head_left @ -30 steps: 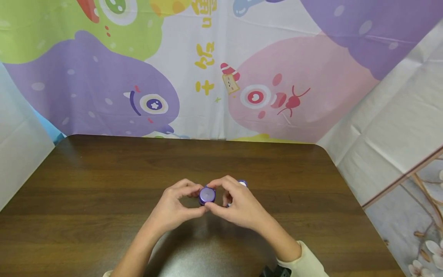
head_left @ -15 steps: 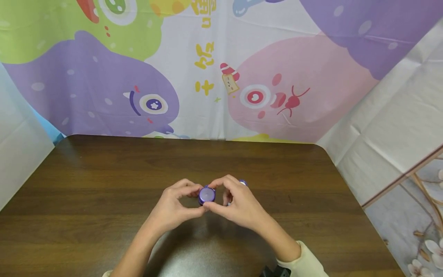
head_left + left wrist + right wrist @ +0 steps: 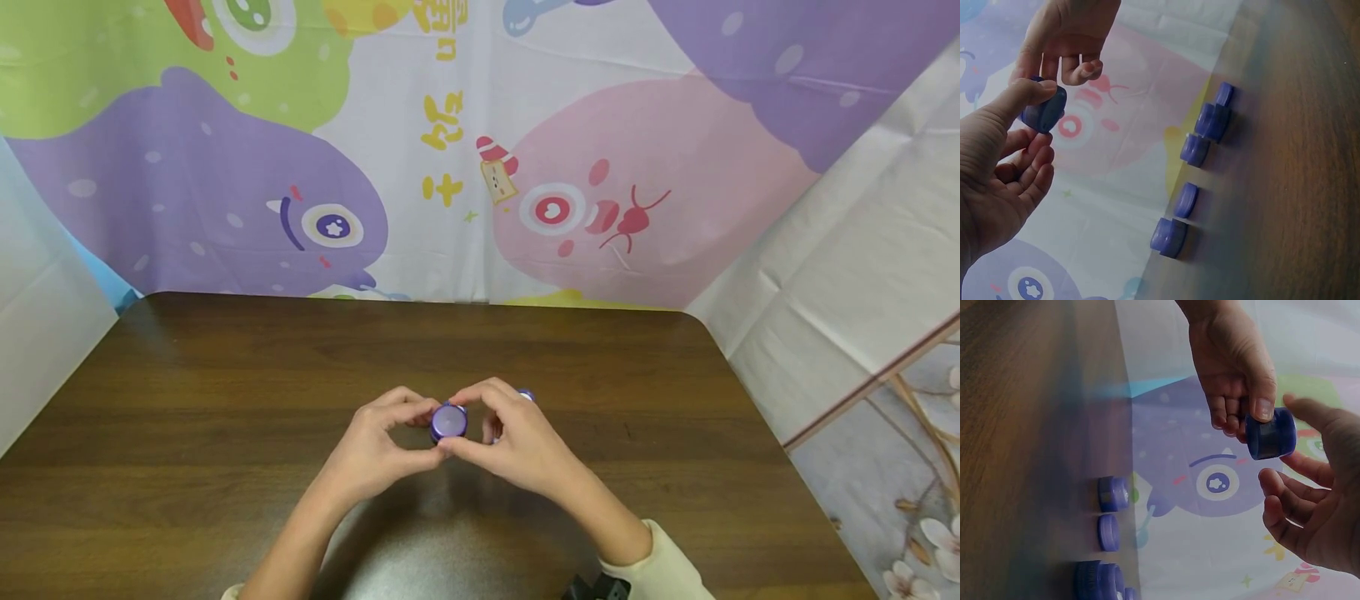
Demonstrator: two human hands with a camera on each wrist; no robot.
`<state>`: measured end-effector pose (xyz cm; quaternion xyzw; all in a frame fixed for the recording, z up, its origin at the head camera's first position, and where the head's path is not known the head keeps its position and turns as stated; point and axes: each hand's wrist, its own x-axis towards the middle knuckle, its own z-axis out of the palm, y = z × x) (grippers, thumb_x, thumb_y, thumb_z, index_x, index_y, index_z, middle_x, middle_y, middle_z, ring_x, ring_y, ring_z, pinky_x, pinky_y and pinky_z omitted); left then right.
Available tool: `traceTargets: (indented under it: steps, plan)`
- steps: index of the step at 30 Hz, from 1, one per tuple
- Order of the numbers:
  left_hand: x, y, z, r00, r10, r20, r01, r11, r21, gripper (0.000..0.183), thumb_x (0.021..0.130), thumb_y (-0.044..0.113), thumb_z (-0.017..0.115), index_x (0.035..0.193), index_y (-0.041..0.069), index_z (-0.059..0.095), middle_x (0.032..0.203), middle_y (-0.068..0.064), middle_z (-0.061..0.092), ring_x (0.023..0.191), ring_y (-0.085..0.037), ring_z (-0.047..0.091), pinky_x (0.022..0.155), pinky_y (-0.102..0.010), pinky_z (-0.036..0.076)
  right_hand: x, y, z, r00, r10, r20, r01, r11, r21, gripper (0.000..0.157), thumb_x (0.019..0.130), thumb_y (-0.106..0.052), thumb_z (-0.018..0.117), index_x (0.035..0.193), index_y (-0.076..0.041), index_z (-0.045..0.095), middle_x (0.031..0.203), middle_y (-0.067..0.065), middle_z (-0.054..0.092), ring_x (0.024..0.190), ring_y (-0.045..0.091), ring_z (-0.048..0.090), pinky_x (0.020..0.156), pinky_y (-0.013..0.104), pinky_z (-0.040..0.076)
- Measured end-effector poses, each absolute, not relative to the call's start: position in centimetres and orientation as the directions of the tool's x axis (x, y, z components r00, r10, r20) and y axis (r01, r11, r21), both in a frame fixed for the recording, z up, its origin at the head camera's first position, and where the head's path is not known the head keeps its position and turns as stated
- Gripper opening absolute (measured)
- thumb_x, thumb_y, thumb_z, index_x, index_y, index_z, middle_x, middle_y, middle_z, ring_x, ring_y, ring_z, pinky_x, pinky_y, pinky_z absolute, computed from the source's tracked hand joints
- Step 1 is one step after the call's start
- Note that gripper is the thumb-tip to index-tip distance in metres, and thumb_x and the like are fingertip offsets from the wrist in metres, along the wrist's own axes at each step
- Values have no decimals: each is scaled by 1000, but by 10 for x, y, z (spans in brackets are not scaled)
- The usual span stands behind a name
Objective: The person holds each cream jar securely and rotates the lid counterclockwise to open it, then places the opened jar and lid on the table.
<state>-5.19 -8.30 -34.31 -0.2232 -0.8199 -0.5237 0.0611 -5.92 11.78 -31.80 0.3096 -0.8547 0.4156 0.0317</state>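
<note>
A small round purple jar with a lid [image 3: 449,422] is held up between both hands at mid-table. My left hand [image 3: 378,446] pinches it low on the left side, thumb in front. Thumb and forefinger of my right hand [image 3: 517,437] grip the edge of the lid from the right. Seen from the left wrist, the dark blue-purple jar [image 3: 1044,112] sits under my left thumb, the right hand [image 3: 1072,44] reaching in from above. In the right wrist view, the lidded jar [image 3: 1270,434] lies between the left thumb and the right fingertips.
Several more purple jars and lids stand in a row on the brown table [image 3: 262,375]: a jar [image 3: 1169,237], a loose lid [image 3: 1186,200], a larger jar [image 3: 1212,122]. My right hand mostly hides a purple-rimmed piece [image 3: 527,396]. A cartoon cloth [image 3: 435,250] hangs behind the table.
My right thumb has slid slightly left along the lid's near edge. The jar and my left hand stay in nearly the same place.
</note>
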Motion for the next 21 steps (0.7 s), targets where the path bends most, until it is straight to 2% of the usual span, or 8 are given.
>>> traceTargets:
  steps: [4, 7, 12, 16, 18, 21]
  plan:
    - [-52, -83, -344, -888, 311, 340, 439, 348, 828, 36, 68, 7, 80, 103, 8, 71, 95, 7, 62, 87, -14, 59, 80, -27, 51, -60, 118, -319, -775, -541, 326, -591, 439, -676, 36, 81, -20, 72, 114, -14, 60, 103, -3, 58, 61, 2, 48, 53, 18, 46]
    - [-52, -83, -345, -882, 318, 346, 449, 348, 823, 39, 69, 9, 81, 106, 6, 70, 95, 8, 62, 88, -11, 58, 82, -29, 52, -60, 118, -318, -743, -585, 324, -617, 412, -671, 39, 82, -13, 66, 120, -15, 59, 108, -3, 58, 66, 5, 50, 55, 21, 48]
    - [-52, -84, -346, -874, 316, 370, 469, 345, 813, 36, 68, 6, 80, 103, 7, 71, 93, 6, 62, 87, -9, 58, 81, -28, 52, -59, 118, -317, -761, -573, 305, -601, 446, -663, 48, 82, -24, 71, 127, -16, 54, 106, -4, 57, 64, 4, 49, 55, 19, 46]
    - [-52, -84, -345, -876, 309, 371, 466, 344, 815, 34, 67, 4, 79, 99, 9, 72, 92, 6, 62, 86, -8, 59, 80, -25, 52, -59, 117, -316, -793, -521, 316, -575, 468, -671, 47, 77, -29, 76, 118, -14, 57, 98, -3, 57, 59, 0, 46, 52, 17, 43]
    - [-51, -83, -344, -878, 309, 366, 461, 338, 821, 33, 67, 5, 79, 99, 9, 72, 93, 7, 62, 86, -8, 59, 80, -24, 52, -59, 117, -316, -787, -518, 333, -585, 457, -670, 41, 78, -26, 76, 112, -13, 59, 98, -1, 58, 58, 0, 46, 52, 17, 44]
    - [-51, -83, -343, -874, 311, 373, 468, 334, 818, 34, 68, 7, 80, 101, 8, 71, 93, 7, 62, 87, -7, 58, 80, -24, 52, -59, 117, -316, -762, -551, 339, -609, 434, -664, 36, 81, -20, 72, 113, -13, 59, 102, -2, 59, 61, 2, 48, 53, 18, 45]
